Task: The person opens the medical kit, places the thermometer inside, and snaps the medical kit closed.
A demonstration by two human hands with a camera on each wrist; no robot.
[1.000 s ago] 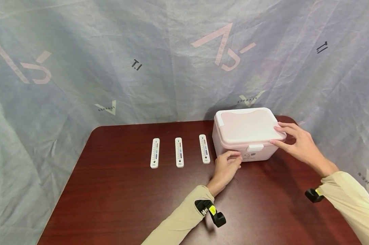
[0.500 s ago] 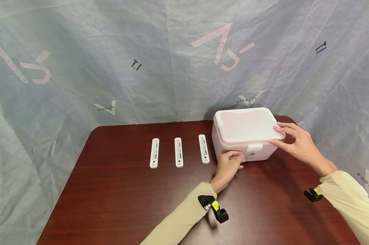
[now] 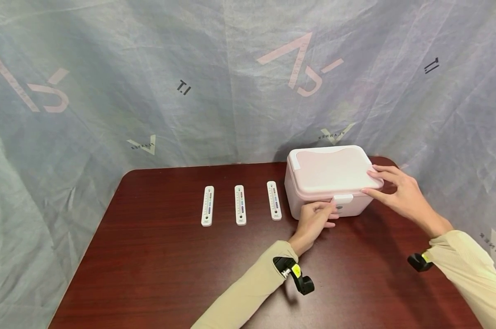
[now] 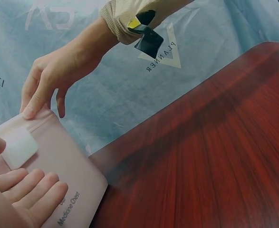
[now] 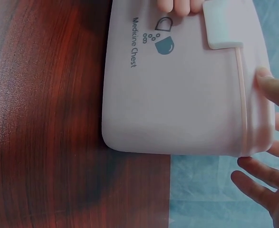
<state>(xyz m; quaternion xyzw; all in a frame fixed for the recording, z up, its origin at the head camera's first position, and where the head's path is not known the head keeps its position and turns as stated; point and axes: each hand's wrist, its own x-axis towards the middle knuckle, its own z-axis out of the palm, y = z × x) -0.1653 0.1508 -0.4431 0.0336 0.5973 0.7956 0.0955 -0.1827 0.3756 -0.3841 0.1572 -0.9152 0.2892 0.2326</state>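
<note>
A: What's the box (image 5: 177,104) made of?

B: Smooth pale pink plastic by its look, with rounded corners, a wavy-edged panel on the lid (image 3: 334,171), and "Medicine Chest" lettered across the front. It sits near the far right corner of the bench (image 3: 169,274), lid down.

A: And each grip?

B: The right hand (image 3: 408,196) is spread over the lid's right front corner, thumb at the front edge, fingertips on the right edge, resting rather than wrapped round. The left hand (image 3: 315,220) is loosely bent at the box's front, thumb by the white latch (image 3: 344,198); I can't tell whether it touches.

A: How much room?

B: A narrow strip of wood separates the box from the nearest of three slim white thermometers (image 3: 274,201), lying flat in a row. More wood runs in front.

A: The surroundings?

B: Glossy, grained red-brown bench; creased grey printed cloth (image 3: 149,59) behind and at both sides.
</note>
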